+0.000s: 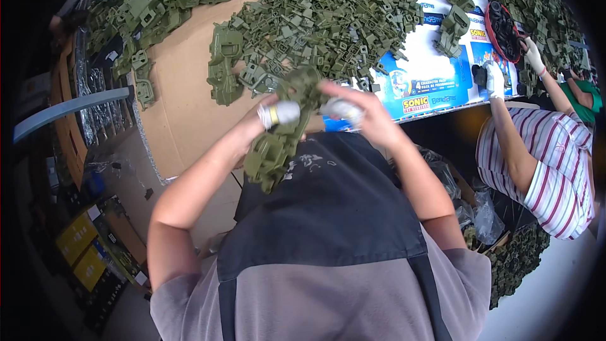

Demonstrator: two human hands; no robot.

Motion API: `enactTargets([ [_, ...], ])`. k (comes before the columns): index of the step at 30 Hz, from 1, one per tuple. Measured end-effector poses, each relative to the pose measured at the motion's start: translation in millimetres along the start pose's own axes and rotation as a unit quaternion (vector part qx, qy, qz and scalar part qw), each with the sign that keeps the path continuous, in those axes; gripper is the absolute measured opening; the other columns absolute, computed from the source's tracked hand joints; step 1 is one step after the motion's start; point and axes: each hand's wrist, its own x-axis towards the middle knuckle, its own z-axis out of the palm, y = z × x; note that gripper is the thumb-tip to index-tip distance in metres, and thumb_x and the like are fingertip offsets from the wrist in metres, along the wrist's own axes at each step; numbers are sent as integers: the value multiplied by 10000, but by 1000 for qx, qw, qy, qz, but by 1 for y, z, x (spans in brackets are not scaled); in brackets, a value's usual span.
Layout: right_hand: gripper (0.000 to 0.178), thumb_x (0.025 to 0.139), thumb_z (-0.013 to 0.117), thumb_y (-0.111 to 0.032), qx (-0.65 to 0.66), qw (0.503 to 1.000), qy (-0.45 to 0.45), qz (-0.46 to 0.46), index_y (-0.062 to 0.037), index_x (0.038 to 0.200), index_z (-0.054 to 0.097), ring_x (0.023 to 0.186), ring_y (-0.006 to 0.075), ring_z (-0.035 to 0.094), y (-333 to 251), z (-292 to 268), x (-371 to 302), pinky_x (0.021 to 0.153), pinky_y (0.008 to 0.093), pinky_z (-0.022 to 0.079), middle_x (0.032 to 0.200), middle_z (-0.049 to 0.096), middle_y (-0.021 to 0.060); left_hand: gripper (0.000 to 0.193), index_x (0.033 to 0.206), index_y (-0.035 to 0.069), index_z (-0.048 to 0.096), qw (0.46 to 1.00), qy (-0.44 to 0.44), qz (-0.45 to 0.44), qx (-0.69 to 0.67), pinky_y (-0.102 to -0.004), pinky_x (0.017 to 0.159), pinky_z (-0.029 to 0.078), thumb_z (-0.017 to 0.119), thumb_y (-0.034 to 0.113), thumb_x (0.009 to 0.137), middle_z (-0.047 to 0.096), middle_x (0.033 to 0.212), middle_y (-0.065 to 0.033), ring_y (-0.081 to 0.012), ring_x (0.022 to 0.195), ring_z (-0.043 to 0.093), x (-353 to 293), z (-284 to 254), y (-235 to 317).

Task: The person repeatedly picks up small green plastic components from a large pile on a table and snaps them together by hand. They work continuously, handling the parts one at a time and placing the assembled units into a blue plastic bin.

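Note:
Just above my dark apron, an olive-green plastic toy vehicle body (270, 155) is held at a slant between my hands. My left hand (264, 117) grips its side, with a white wrap and a yellowish band around the thumb. At the upper end of the toy, my right hand (361, 111) pinches the edge, its index finger stretched over it and its thumb also wrapped in white. The toy's upper end is blurred, and most of my left fingertips are hidden behind it. Just beyond my hands lies a large heap of small green plastic parts (328, 19).
Brown cardboard (183, 44) covers the tabletop; more green vehicle bodies (225, 57) lie there. Blue-and-white printed card (435, 82) sits at right. A co-worker in a striped shirt (536, 151) wears white gloves, near a red-and-black round object (502, 31). A grey curved bar (72, 110) stands at left.

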Motion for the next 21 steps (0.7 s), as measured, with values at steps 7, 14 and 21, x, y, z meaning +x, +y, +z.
enactTargets([
  [7,576,606,568,53,-497,842,76,195,-103,1152,469,879,373,521,96,-27,-58,765,434,437,933,511,193,562,1264,72,412,974,116,107,-161,-321,680,542,511,437,848,572,1103,-165,-227,861,620,18,-24,-24],
  [14,407,604,565,83,-444,870,110,185,-59,968,450,803,377,578,123,-62,-52,689,444,448,857,582,176,490,1168,44,512,964,68,115,-228,-277,612,517,535,411,845,618,1021,-96,-171,856,613,18,-19,-39],
  [21,251,735,601,26,-89,974,43,202,-40,977,592,837,166,622,-10,-47,-39,723,274,468,873,632,118,436,1135,15,496,959,16,120,-257,-355,709,526,531,343,850,614,946,-207,-267,795,632,20,-17,-53],
])
